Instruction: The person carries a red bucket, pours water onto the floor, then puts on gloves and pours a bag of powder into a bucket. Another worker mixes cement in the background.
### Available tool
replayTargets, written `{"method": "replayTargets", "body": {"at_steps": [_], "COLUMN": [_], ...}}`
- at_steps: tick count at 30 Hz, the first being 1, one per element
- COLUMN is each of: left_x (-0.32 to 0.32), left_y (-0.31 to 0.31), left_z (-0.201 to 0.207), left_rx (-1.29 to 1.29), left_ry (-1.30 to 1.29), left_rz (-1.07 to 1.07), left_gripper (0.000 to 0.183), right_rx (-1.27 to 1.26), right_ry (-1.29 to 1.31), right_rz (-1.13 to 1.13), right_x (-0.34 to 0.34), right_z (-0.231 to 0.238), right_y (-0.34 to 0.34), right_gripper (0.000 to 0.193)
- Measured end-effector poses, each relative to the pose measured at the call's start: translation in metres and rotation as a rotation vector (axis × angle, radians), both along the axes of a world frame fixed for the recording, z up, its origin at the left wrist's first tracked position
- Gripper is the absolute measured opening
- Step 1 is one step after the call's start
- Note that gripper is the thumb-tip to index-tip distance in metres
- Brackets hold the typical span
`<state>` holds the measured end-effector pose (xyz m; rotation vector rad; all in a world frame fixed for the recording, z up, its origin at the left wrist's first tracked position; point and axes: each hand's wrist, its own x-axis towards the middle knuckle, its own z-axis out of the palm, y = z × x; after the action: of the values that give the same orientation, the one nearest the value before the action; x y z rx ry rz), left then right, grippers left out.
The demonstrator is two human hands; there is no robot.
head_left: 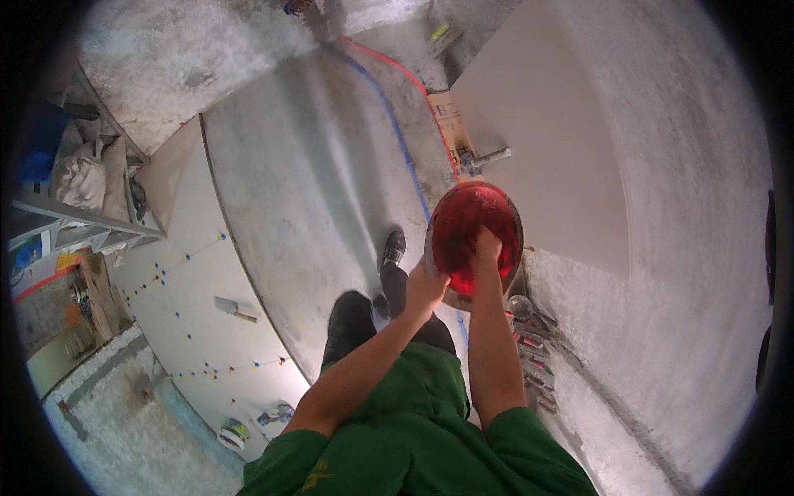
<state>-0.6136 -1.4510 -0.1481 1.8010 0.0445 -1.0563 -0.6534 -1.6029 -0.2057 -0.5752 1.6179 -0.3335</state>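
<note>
A round bucket (465, 217) with a wet-looking red inside and a greyish rim is tilted in front of me. My left hand (425, 291) is closed on its near left rim. My right hand (488, 246) reaches down inside the bucket, its fingers curled in. Whatever those fingers hold, if anything, is hidden against the red interior. Just past the far rim, a tool with a grey handle (495, 156) lies by a strip of cardboard (448, 124).
Blue (395, 124) and red (389, 59) lines run along the floor. To the right, a large pale panel (546, 124) stands near a row of hand tools (536, 364). A trowel (236, 310) lies against the left tiled surface, with a small white tub (233, 433) below and metal shelving (91, 217) beyond.
</note>
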Motion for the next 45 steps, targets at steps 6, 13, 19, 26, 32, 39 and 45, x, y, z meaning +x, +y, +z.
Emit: {"method": "replayTargets", "body": {"at_steps": [6, 13, 19, 26, 32, 39, 45], "left_x": [0.079, 0.189, 0.278, 0.353, 0.383, 0.395, 0.398], "left_y": [-0.034, -0.076, -0.107, -0.14, -0.163, -0.185, -0.2], "left_z": [0.008, -0.009, 0.008, 0.037, 0.037, 0.033, 0.028], "left_rx": [0.079, 0.019, -0.047, 0.004, 0.085, 0.074, 0.029], "left_ry": [-0.003, 0.077, 0.088, 0.012, -0.073, 0.026, 0.032], "left_rz": [0.046, 0.026, 0.019, -0.062, -0.063, 0.012, 0.034], "left_gripper": [0.043, 0.045, 0.047, 0.044, 0.049, 0.047, 0.041], "right_rx": [-0.09, -0.813, -0.718, -0.514, 0.051, -0.411, -1.146], "right_ry": [-0.511, -0.575, -0.366, 0.268, -0.042, -0.225, 0.183], "right_rz": [0.144, 0.279, 0.332, 0.359, -0.133, 0.393, 0.837], "right_x": [0.149, 0.32, 0.341, 0.33, 0.369, 0.473, 0.569], "right_z": [0.071, 0.232, 0.152, -0.027, -0.018, 0.106, 0.192], "right_y": [-0.067, -0.185, -0.204, -0.15, -0.167, -0.285, -0.397], "right_gripper": [0.021, 0.027, 0.027, 0.02, 0.022, 0.027, 0.028]}}
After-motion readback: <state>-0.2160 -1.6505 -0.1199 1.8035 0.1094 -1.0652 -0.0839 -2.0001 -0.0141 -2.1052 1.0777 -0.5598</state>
